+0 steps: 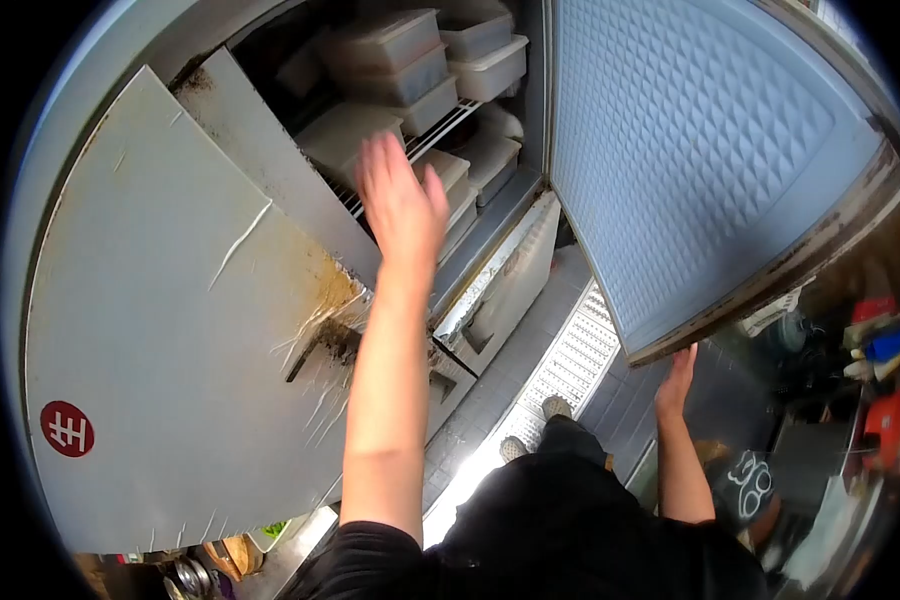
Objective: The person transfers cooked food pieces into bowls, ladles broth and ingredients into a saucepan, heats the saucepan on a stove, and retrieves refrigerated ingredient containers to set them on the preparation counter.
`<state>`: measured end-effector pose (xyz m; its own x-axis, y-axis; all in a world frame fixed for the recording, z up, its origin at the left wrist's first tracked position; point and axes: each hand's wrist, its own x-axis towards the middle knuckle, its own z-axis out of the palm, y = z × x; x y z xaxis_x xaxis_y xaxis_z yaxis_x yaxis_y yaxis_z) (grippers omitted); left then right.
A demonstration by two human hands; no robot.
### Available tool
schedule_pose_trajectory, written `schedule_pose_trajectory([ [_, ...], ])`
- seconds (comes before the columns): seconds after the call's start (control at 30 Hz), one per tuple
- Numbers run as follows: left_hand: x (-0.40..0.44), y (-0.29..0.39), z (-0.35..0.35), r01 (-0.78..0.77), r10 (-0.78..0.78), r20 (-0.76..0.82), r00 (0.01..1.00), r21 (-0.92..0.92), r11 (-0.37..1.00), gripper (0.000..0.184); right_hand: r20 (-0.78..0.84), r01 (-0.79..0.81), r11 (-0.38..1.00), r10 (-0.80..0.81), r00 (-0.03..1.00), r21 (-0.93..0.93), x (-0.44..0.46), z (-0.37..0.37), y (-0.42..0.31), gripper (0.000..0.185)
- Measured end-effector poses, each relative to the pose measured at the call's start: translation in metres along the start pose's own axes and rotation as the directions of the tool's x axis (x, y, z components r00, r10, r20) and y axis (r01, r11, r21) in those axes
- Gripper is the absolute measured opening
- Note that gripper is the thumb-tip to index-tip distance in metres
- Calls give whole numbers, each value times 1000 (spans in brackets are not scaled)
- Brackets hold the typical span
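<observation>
My left hand reaches up in front of the open refrigerator compartment, its fingers stretched out and nothing in it. Right behind it, a lidded plastic container lies on the wire shelf. Stacked white plastic containers stand above, and more containers sit on a lower level, partly hidden by my hand. My right hand is at the lower edge of the open refrigerator door, with its fingertips against that edge; part of its grip is hidden.
A closed grey door with a red round sticker fills the left. Lower drawers lie below the compartment. A perforated metal drain cover runs along the tiled floor by my feet. Assorted kitchen items, including a red object, stand at right.
</observation>
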<state>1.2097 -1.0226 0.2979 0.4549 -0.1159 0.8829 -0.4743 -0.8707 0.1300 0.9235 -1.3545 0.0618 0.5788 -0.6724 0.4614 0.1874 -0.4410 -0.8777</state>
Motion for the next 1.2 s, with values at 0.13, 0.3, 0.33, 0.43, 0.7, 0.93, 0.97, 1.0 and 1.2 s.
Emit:
schedule_pose_trajectory([
  [0.13,37,-38,41,54,-196,198,960,559,827,59,-144,-505,810,561,815,299,-32,7,31,68],
  [0.3,15,-21,37,-247,-88,384,919,735,632,52,309,-715,678,653,691,167,-65,62,50,60],
  [0.33,12,-15,33,-285,15,349,937,738,611,52,370,-677,709,585,722,199,-42,85,25,58],
  [0.43,17,-4,22,-330,-20,445,895,693,641,52,476,-513,816,352,806,265,31,149,-13,54],
  [0.7,76,60,-23,-198,71,214,974,663,722,79,541,-167,902,-84,837,399,162,267,-63,47],
  [0.93,152,79,-7,-199,169,108,980,637,745,80,604,-211,829,-179,777,518,248,341,-120,60],
  [0.97,163,77,0,-189,156,107,982,629,754,79,621,-233,819,-180,763,524,258,352,-127,62],
  [1.0,174,75,8,-150,96,119,988,634,758,76,635,-246,823,-170,754,512,265,364,-133,65],
  [1.2,224,36,50,-142,15,214,977,592,793,70,710,-271,856,-148,688,441,287,423,-154,77],
])
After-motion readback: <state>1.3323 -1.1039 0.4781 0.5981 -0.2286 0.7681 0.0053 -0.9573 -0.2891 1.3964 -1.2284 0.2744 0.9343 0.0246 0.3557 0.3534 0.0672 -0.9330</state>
